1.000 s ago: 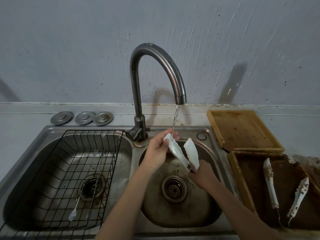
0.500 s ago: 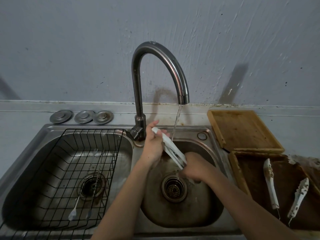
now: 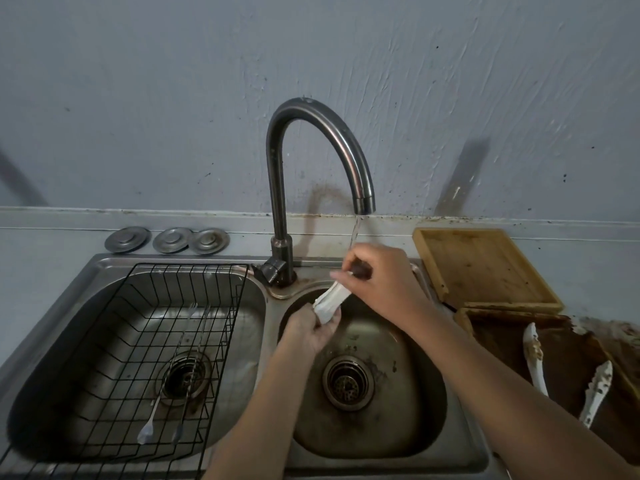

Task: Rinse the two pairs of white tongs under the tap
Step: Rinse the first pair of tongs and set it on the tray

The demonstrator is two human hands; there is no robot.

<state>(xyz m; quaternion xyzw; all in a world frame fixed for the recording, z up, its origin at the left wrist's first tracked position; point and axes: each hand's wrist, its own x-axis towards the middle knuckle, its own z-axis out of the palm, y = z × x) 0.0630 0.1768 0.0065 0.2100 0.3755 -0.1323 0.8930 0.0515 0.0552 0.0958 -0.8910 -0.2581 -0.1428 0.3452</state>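
Note:
One pair of white tongs (image 3: 331,301) is held over the right sink basin (image 3: 408,410), its arms pressed together. My left hand (image 3: 311,329) grips its lower end. My right hand (image 3: 375,282) is curled round its upper end, just under the tap (image 3: 322,157), and the thin stream of water (image 3: 355,233) falls onto that hand. The second pair of white tongs (image 3: 568,372), stained brown, lies spread open in a dirty wooden tray (image 3: 491,323) at the right.
A black wire rack (image 3: 145,341) sits in the left basin with thin utensils (image 3: 166,393) lying in it. Three metal plugs (image 3: 166,240) rest on the counter behind. A clean wooden tray (image 3: 481,268) lies right of the tap.
My right hand has moved from the tongs' lower end up to the upper end under the stream. My left hand has dropped to the lower end. The tongs' arms have closed together.

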